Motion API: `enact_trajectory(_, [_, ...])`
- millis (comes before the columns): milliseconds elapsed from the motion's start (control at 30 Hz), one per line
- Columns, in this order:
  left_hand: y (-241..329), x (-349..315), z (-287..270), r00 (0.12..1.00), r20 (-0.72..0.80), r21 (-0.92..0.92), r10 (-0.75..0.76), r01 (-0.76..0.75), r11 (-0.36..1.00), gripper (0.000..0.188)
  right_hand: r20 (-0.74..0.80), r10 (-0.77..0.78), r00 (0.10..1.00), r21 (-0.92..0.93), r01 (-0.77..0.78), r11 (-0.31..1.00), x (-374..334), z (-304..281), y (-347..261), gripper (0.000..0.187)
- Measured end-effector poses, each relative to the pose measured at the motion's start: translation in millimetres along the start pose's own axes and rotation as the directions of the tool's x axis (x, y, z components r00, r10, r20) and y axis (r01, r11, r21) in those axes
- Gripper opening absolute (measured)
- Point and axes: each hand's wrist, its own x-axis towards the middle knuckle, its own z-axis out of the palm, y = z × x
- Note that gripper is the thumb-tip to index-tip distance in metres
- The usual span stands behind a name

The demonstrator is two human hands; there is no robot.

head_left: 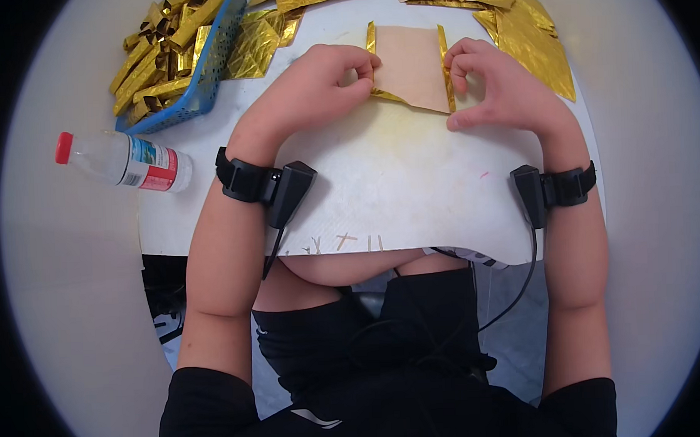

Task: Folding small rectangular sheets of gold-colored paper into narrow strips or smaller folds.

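Observation:
A sheet of gold foil paper (412, 66) lies on the table with its tan backing up. Its left and right edges are folded up into narrow gold strips, and a thin gold band shows along part of the near edge. At the left strip, my left hand (331, 82) is closed, its thumb and forefinger pinching the edge. Curled fingers of my right hand (498, 82) touch the right strip, while the thumb stands well apart from them beside the near right corner. What the undersides of the fingers do is partly hidden.
A blue plastic basket (215, 69) at the far left holds several folded gold paper pieces (180, 36). Loose gold sheets lie along the far side and at the right (533, 46). A clear bottle with a red cap (105, 159) lies on its side left of my forearm.

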Motion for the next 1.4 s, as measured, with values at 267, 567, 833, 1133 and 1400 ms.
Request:
enact_trajectory(267, [-4, 1, 1, 0.999, -0.001, -0.019, -0.049, 0.049, 0.999, 0.022, 0.001, 0.027, 1.0, -0.032, -0.027, 0.999, 3, 2, -2, 0.043])
enact_trajectory(567, [-8, 2, 3, 0.998, -0.018, -0.143, -0.062, 0.059, 0.988, 0.021, -0.091, -0.037, 0.995, -0.038, 0.034, 0.999, 3, 8, 2, 0.037])
enact_trajectory(833, [-6, -3, -4, 0.997, 0.013, 0.035, 0.073, -0.074, 0.997, 0.015, -0.085, -0.049, 0.995, -0.004, 0.049, 0.999, 4, 7, 2, 0.016])
enact_trajectory(1133, [-4, -5, -8, 0.989, 0.018, 0.108, 0.149, -0.15, 0.983, 0.014, -0.064, -0.008, 0.998, 0.033, 0.011, 0.999, 1, 6, 1, 0.01])
enact_trajectory(1400, [-6, -1, -4, 0.992, -0.007, 0.076, 0.129, -0.128, 0.989, 0.014, -0.098, -0.049, 0.994, 0.009, 0.05, 0.999, 2, 5, 5, 0.012])
